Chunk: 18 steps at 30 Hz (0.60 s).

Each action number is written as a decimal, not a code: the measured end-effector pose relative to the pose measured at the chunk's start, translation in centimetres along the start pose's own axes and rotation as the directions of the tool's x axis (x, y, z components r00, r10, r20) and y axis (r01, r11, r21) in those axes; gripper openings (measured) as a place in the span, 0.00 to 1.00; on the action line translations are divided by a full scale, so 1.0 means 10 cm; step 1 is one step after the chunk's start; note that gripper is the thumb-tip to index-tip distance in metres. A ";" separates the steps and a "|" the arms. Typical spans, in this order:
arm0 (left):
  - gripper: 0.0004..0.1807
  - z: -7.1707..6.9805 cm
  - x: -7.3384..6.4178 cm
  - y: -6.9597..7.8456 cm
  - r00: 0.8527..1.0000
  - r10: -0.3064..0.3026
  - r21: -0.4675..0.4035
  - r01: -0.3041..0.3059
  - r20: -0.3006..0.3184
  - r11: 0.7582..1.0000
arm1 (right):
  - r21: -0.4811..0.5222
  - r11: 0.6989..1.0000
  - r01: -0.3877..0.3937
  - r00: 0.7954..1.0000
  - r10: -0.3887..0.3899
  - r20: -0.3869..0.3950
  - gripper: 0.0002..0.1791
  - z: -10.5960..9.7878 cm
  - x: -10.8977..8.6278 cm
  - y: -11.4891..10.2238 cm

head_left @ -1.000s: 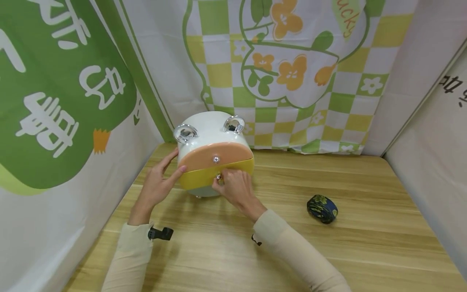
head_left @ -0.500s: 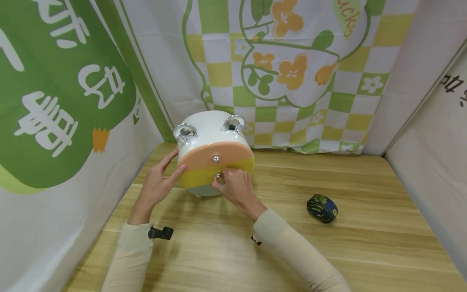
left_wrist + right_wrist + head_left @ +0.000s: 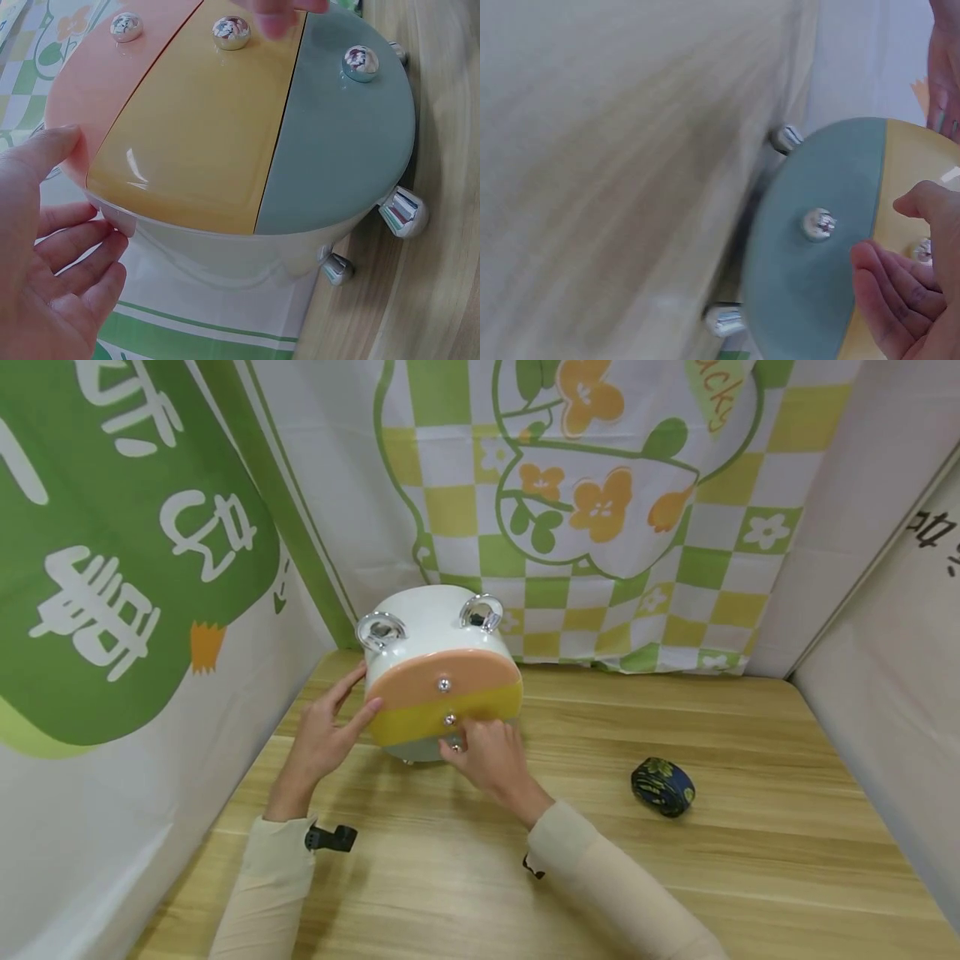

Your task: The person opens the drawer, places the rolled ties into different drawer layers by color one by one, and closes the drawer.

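A small white drawer box [image 3: 431,610] with rounded sides stands on the table. Its front has a salmon drawer [image 3: 408,677], a yellow drawer [image 3: 195,112] and a grey-blue drawer [image 3: 337,142], each with a silver knob; all three fronts sit level. My left hand [image 3: 322,743] grips the box's left side, thumb on the salmon front's edge and fingers along the wall. My right hand [image 3: 491,758] is before the lower front. In the right wrist view its thumb and bent fingers stand apart, holding nothing, near the grey-blue drawer's knob [image 3: 819,224] and the yellow drawer's knob [image 3: 922,250].
To the right on the wooden table [image 3: 757,852] lies a rolled dark blue patterned fabric band [image 3: 663,787]. Silver ring-shaped ears [image 3: 481,614] top the box, and short silver feet [image 3: 405,213] hold it up. Printed cloth walls [image 3: 622,610] enclose the table behind and at both sides.
The yellow drawer, slightly out a second ago, now sits level with the others. My right hand has let go of its knob and moved down a little. My left hand stays put.
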State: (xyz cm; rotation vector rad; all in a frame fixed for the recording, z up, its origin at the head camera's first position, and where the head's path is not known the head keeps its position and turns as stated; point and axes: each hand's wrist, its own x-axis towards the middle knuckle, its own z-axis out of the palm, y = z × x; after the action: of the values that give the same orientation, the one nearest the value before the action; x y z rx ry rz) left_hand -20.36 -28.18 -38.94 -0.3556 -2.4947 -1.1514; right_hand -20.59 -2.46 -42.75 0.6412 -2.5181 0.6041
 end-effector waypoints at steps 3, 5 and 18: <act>0.33 0.00 0.00 0.00 1.000 -0.001 -0.001 0.001 0.003 1.000 | -0.020 0.999 -0.033 0.999 0.033 0.017 0.20 0.06 -0.05 0.00; 0.33 0.00 0.00 -0.01 1.000 0.001 -0.007 -0.001 0.007 1.000 | -0.037 0.998 -0.060 0.998 0.061 0.024 0.22 0.10 -0.07 0.00; 0.34 0.00 0.00 0.00 1.000 -0.003 -0.013 0.003 0.011 1.000 | -0.042 0.985 -0.167 0.974 0.172 0.147 0.27 0.28 -0.08 0.02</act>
State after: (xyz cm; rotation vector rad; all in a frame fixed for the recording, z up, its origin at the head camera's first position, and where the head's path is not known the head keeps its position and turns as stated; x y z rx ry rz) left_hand -20.37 -28.21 -38.92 -0.3631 -2.4992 -1.1711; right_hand -20.97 -3.44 -45.48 0.4797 -2.7379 0.5969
